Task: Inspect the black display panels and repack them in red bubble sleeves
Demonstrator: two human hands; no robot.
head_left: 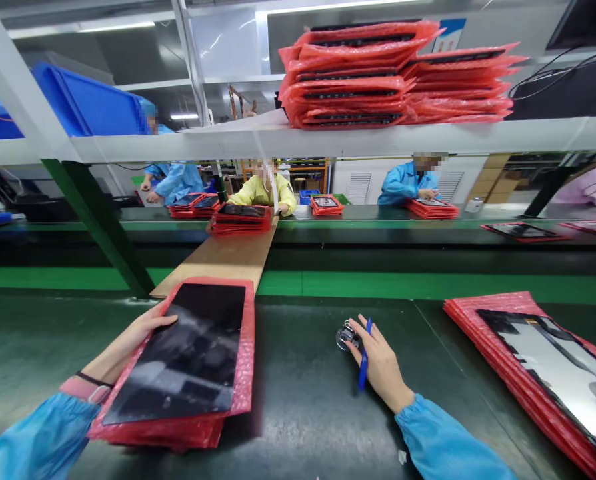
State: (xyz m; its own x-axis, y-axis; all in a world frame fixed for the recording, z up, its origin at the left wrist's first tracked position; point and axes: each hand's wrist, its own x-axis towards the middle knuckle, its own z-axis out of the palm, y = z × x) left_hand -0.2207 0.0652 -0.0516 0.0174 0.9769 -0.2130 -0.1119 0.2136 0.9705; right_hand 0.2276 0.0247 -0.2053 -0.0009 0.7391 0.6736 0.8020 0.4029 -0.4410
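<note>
My left hand [151,332] grips the left side of a stack of red bubble-wrap pouches [247,360]. A black tablet screen [193,353] lies face up on top of it, under my thumb. The fingers beneath the stack are hidden. Over the green bench, my right hand [381,363] holds a blue pen [364,363] between its fingers. Its thumb and fingertips also close on a small shiny round metal piece [345,337], whose kind I cannot make out. To the right lies another pouch stack [498,353], topped by a screen panel [568,373] showing its silvery back.
A tan board [228,257] bridges from my bench [303,427] to the opposite one. Overhead, a white shelf [228,143] carries more red pouches [353,80] and a blue bin [93,103]. A green post [103,230] stands left. Several co-workers sit or stand opposite.
</note>
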